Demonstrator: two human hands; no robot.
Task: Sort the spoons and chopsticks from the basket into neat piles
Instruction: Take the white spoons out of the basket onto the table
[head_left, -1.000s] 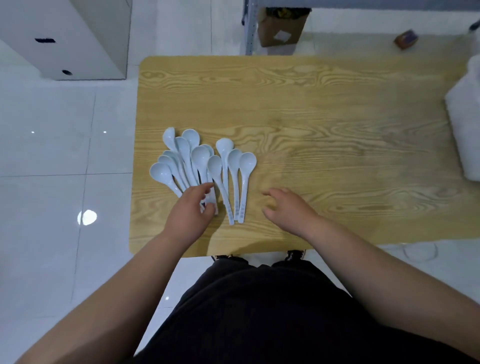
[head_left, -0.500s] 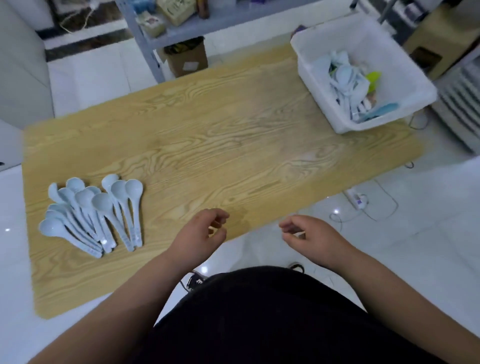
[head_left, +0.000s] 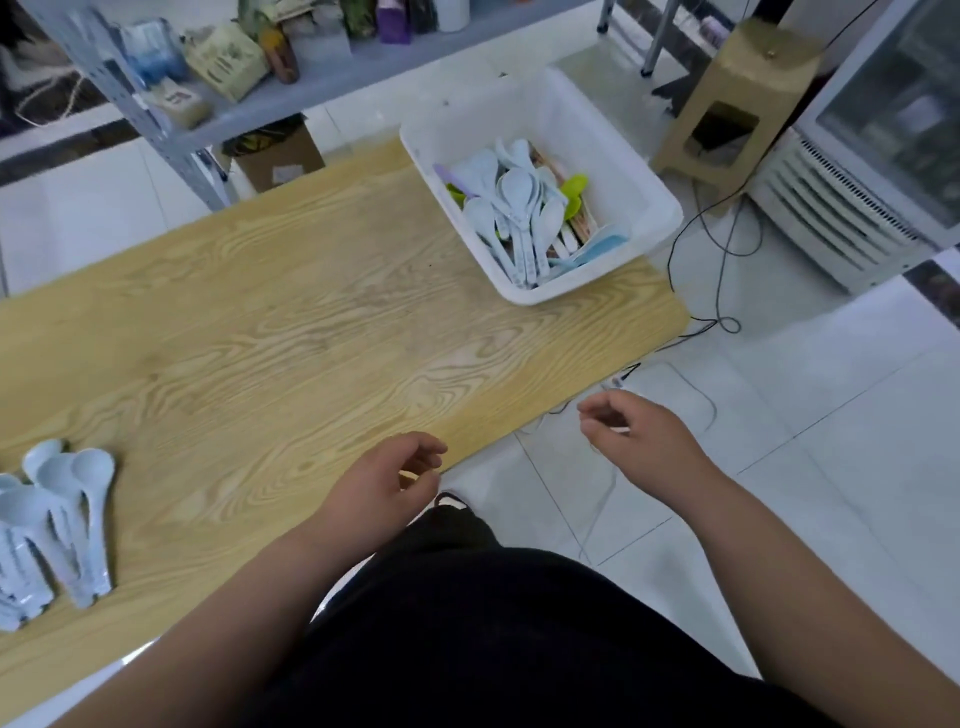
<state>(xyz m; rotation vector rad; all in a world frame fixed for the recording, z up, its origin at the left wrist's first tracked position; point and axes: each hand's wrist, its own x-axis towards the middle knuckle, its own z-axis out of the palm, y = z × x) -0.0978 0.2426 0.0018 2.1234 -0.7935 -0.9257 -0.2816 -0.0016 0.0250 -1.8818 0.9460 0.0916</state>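
Hanging empty and loosely curled short of the basket (head_left: 571, 130), left hand (head_left: 374, 488) and right hand (head_left: 641, 441) face its light, stiff, slick spoons (head_left: 519, 195), likely best pinched mid-handle.

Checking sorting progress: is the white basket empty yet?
Not empty. The basket holds a heap of pale spoons, with chopsticks underneath them.

floor (head_left: 831, 415): glossy white tiles | centre: light wood-grain bench (head_left: 311, 338) | upper left: grey metal shelf (head_left: 332, 78) with packets, cardboard box (head_left: 280, 156) beneath | upper right: tan plastic stool (head_left: 727, 104), white louvred appliance (head_left: 831, 223) | black cables (head_left: 719, 306) on tiles
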